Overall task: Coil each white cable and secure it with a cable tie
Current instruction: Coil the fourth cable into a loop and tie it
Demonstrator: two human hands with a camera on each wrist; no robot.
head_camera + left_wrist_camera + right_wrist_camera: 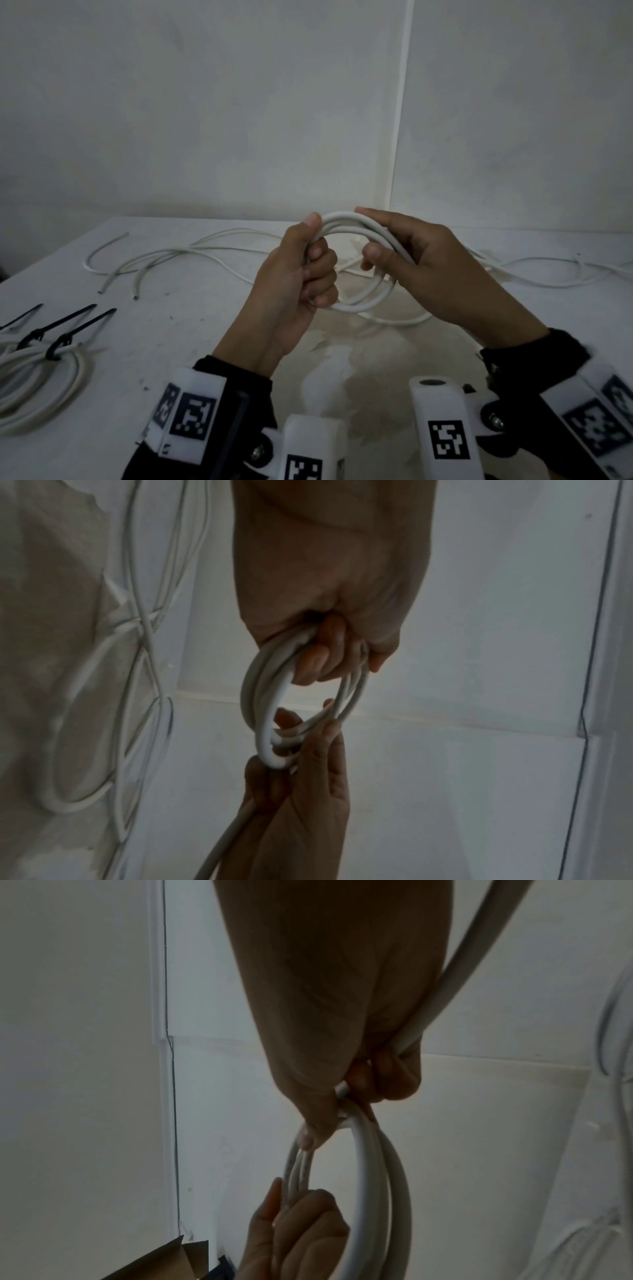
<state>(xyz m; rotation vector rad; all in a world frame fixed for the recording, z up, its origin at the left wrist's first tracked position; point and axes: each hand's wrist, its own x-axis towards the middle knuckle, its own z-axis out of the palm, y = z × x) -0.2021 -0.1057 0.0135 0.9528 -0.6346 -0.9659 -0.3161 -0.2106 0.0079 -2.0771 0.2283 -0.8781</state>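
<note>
At frame centre I was mid-coil, left hand (294, 274) gripping the coil (356, 305), right hand (421, 263) pinching its far side; next, I judged, winding in the tail.

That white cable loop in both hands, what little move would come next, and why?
Probably the right hand lays one more turn onto the coil that the left hand grips. A loose tail of the same cable seems to trail onto the table, so tying with a black cable tie looks premature.
</note>
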